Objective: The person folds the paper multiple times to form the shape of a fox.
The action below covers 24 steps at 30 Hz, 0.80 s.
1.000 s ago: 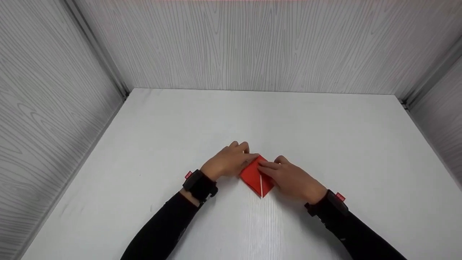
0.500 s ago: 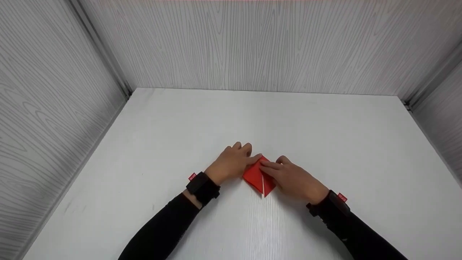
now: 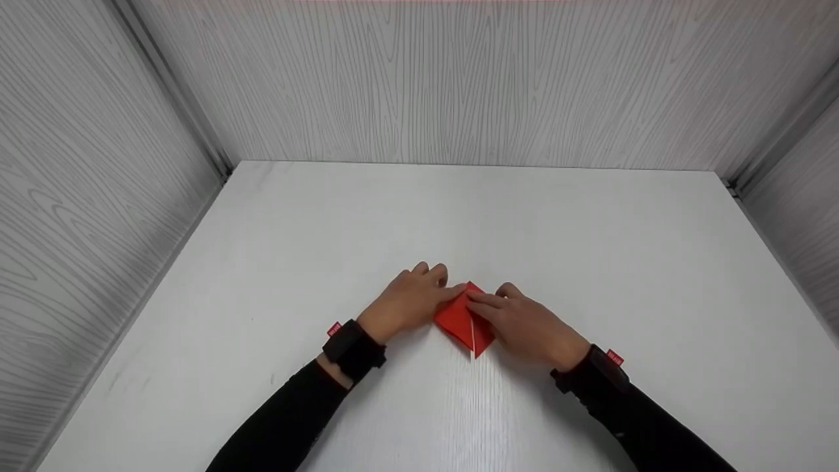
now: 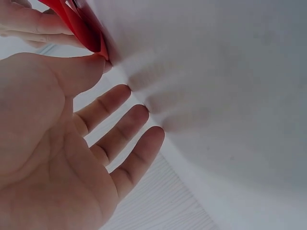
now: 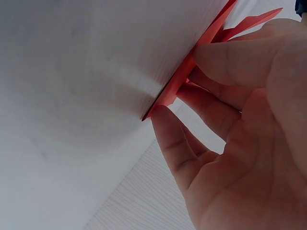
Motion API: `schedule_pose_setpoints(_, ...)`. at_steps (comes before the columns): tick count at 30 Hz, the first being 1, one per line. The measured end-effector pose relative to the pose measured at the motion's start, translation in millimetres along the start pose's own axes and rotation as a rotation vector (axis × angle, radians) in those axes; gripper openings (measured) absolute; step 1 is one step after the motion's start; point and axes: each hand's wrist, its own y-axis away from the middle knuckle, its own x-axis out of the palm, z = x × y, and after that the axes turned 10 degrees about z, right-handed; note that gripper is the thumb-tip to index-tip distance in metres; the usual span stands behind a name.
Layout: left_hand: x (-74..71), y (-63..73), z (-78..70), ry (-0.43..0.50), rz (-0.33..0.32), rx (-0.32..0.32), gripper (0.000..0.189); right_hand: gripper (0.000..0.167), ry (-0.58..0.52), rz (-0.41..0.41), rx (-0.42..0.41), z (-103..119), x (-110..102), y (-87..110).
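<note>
A folded square of red paper (image 3: 455, 318) lies on the white table, one corner toward the person, with a pale slit down its middle. At its upper left edge, my left hand (image 3: 409, 300) pinches the paper with thumb and index finger. The other left fingers (image 4: 127, 129) reach past it, tips at the tabletop, in the left wrist view. My right hand (image 3: 531, 328) holds the right half, its fingers across the top near the middle. In the right wrist view, the right thumb (image 5: 230, 60) is against the paper's edge and a loose red flap (image 5: 254, 23) stands up behind it.
The white tabletop (image 3: 328, 210) stretches around the hands. Pale wood-grain panels stand at the back (image 3: 419, 85), left (image 3: 85, 183) and right. Each wrist wears a black band with a red tag, below which dark sleeves begin.
My left hand has slid slightly down and left along the paper's edge. The right hand keeps its place on the paper. The slight shift of the whole scene comes from the head camera.
</note>
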Motion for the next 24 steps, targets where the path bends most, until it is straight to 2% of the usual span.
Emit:
schedule_pose_setpoints(4, -0.4, 5.8, -0.6, -0.008, -0.011, 0.009, 0.050, 0.049, 0.010, -0.002, -0.001, 1, -1, -0.7)
schedule_pose_setpoints(13, -1.9, 21.0, -2.7, 0.088, 0.027, 0.006, 0.052, 0.056, -0.014, 0.043, 0.040, 4, -4, -0.7)
schedule_pose_setpoints(24, 0.1, 32.9, -3.7, 0.068, -0.005, 0.020, 0.052, 0.057, -0.011, 0.062, 0.050, 6, -6, -2.0)
